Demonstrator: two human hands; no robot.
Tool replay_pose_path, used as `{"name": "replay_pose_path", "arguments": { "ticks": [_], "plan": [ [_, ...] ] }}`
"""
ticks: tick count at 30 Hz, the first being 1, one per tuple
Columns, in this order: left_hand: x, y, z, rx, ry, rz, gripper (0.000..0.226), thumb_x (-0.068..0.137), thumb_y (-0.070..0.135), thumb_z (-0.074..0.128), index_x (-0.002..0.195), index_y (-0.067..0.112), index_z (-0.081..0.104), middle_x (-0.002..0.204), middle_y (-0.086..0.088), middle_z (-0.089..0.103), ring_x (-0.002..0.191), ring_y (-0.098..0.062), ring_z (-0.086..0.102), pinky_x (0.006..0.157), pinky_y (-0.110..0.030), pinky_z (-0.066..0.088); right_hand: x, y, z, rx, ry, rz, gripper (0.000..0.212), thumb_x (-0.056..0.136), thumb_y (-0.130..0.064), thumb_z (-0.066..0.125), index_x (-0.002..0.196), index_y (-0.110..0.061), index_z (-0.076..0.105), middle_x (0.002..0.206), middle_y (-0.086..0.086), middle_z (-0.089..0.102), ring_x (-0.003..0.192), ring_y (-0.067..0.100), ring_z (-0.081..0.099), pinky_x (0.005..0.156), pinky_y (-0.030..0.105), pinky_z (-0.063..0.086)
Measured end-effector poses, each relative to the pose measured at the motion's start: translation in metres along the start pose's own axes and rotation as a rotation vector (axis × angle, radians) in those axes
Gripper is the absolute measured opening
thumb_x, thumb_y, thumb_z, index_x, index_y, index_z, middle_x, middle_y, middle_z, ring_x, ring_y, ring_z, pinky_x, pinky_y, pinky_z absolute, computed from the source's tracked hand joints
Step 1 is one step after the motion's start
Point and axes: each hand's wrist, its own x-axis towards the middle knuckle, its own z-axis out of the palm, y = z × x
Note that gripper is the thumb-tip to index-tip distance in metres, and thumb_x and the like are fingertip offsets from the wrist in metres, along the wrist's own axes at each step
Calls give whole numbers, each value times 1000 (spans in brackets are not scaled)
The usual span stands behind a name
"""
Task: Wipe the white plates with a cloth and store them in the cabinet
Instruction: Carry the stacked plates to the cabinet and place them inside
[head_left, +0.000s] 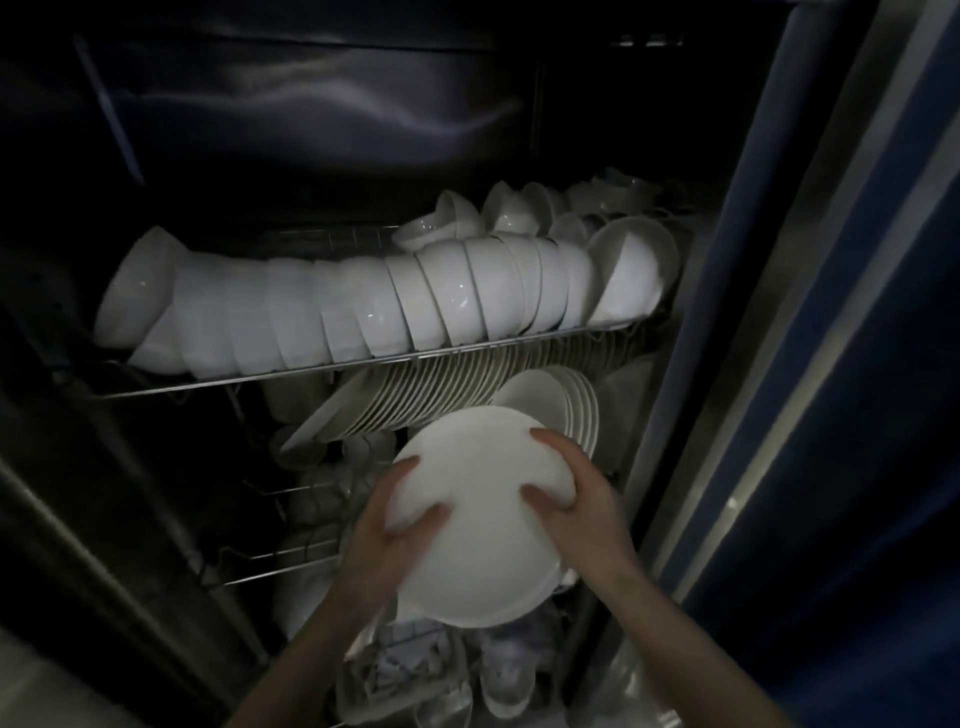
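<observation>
A white plate (480, 514) is held with its underside facing me in front of the open cabinet's lower rack. My left hand (387, 540) grips its left edge, fingers curled over the rim. My right hand (576, 512) grips its right edge in the same way. Behind the plate stands a row of white plates (441, 387) upright in the lower rack, with a short stack of plates (563, 400) leaning at the right. No cloth is visible.
The upper wire rack (291, 373) carries a long row of white bowls (363, 306), with smaller bowls (498, 213) behind. The dark cabinet door (810, 364) stands open at the right. Dim dishes and containers (400, 670) lie below the plate.
</observation>
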Motion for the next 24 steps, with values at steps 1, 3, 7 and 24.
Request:
{"name": "replay_pose_path", "arguments": {
  "ticks": [1,3,7,24],
  "plan": [
    [12,-3,7,11,38,23,51,77,25,80,114,51,57,115,41,54,97,22,54,68,-2,46,15,1,1,-20,-5,-32,53,85,-13,73,121,-49,56,135,-15,57,124,10,53,102,29,46],
    [37,-9,21,57,112,50,51,79,20,80,117,43,57,121,38,51,104,18,51,85,-4,40,43,2,1,-89,-27,-81,54,85,-14,72,126,-45,56,135,-11,58,122,10,54,100,23,44],
    [80,-28,42,113,163,82,51,80,23,79,122,40,55,125,29,50,112,12,46,86,4,32,93,1,1,-270,-100,-107,57,89,-21,65,135,-50,47,135,-2,54,119,20,56,100,35,48],
    [128,-84,102,80,205,-84,42,89,27,69,126,37,50,138,10,46,121,-6,42,96,-23,33,163,10,6,-735,-255,-138,64,90,-22,54,147,-43,33,135,15,53,122,34,54,98,34,46]
  ]
}}
